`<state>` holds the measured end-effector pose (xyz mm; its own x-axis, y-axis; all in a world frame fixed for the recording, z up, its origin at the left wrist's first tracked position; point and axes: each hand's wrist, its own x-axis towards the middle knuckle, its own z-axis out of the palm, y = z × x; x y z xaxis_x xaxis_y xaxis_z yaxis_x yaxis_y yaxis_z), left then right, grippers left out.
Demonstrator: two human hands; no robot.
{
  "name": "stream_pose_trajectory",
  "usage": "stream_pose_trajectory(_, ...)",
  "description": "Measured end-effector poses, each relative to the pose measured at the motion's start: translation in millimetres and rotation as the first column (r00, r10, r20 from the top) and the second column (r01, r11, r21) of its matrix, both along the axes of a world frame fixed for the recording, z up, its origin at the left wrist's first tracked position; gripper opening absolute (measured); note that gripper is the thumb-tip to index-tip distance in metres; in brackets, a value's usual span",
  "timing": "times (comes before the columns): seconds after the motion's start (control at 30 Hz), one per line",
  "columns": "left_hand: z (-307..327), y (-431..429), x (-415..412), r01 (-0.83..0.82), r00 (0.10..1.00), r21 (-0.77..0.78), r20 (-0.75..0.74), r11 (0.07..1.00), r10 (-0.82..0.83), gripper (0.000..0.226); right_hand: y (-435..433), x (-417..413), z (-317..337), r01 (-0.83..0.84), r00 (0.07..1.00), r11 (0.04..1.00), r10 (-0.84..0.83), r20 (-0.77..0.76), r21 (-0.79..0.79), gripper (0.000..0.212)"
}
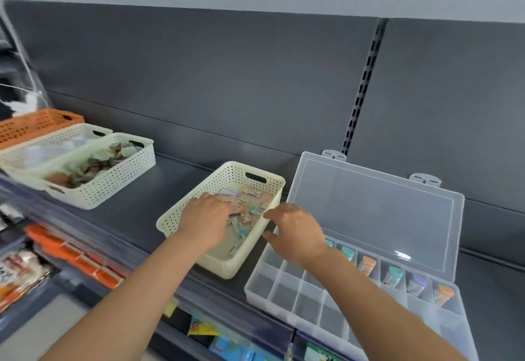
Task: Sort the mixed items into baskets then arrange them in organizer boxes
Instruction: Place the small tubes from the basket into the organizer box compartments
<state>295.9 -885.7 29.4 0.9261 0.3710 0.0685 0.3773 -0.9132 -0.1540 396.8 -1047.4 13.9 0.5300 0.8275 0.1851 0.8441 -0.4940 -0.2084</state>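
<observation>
Left hand [206,217] reaches into the cream basket [170,223] among small packets [250,210], grip not discernible, while right hand [298,230] hovers at the basket's right rim, fingers loosely apart and holding nothing, just beside the open organizer box [284,295] on the dark shelf [127,213].

The shelf [136,210] was dark grey, like the back panel [227,90] behind it. Near the shelf's middle, a cream basket [176,220] patterned with rows of small holes held packets [247,207] in orange, teal and lilac. The organizer box [284,298] at the right edge was clear, its far compartments showing teal, orange and purple pieces [393,274]. Toward the left edge stood two cream perforated baskets [113,187] and an orange basket [34,127].
</observation>
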Motion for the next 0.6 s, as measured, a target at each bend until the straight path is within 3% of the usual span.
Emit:
stream_pose_trajectory(0.1,-9.5,35.1,-5.4,-0.03,0.995,-0.028,-0.098,0.999,0.027,0.029,37.6,-6.9,0.3,-0.023,1.0,0.999,0.024,0.013,-0.047,0.036)
stream_pose_trajectory(0.23,-27.5,66.8,-6.5,-0.052,0.98,-0.157,-0.198,0.986,0.02,0.033,82.2,-9.2,-6.1,-0.013,1.0,0.974,0.019,0.024,-0.228,0.031)
stream_pose_trajectory(0.4,-40.9,86.4,-0.4,-0.028,0.968,-0.251,-0.248,0.968,-0.037,0.017,118.5,-7.8,-19.8,0.19,0.981,0.863,-0.15,0.122,-0.468,0.028)
stream_pose_trajectory(0.6,-50.5,96.4,7.7,0.104,0.95,-0.236,-0.263,0.966,-0.167,0.033,134.1,-5.3,-29.9,0.276,0.961,0.795,-0.229,0.155,-0.54,0.02)
